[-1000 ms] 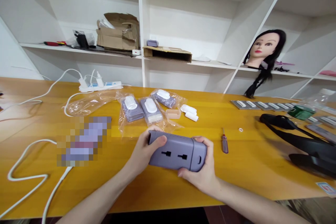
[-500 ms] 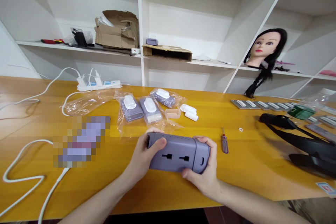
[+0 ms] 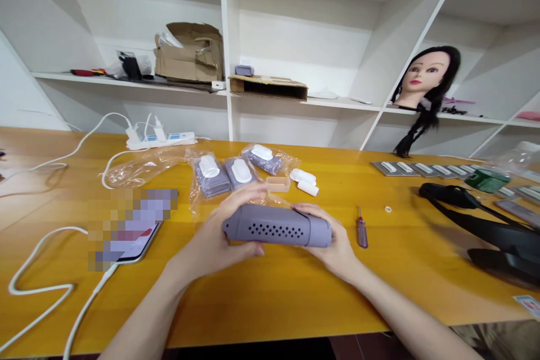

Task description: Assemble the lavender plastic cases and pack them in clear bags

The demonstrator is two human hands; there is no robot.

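A purple plastic case (image 3: 276, 226) is held above the table, its narrow side with rows of small round holes turned up toward me. My left hand (image 3: 213, 236) is around its left end, fingers along the far edge and thumb along the near edge. The right end, with a seam across it, lies in the grip of my right hand (image 3: 335, 242); some of those fingers are hidden behind the case. Just beyond lie several similar purple cases with white oval parts in clear plastic bags (image 3: 211, 177). A small peach-coloured tray (image 3: 277, 184) sits beside them.
White ribbed parts (image 3: 304, 180), a screwdriver (image 3: 361, 229) and a small white ring (image 3: 387, 209) lie to the right. A black strapped device (image 3: 459, 214) is farther right. At left are a phone (image 3: 139, 236) on a white cable and a power strip (image 3: 169, 139). Shelves stand behind.
The case has been rolled in my hands, from the face with two keyhole-like slots to the side with round holes. My left fingers have lifted and stretched along its far edge.
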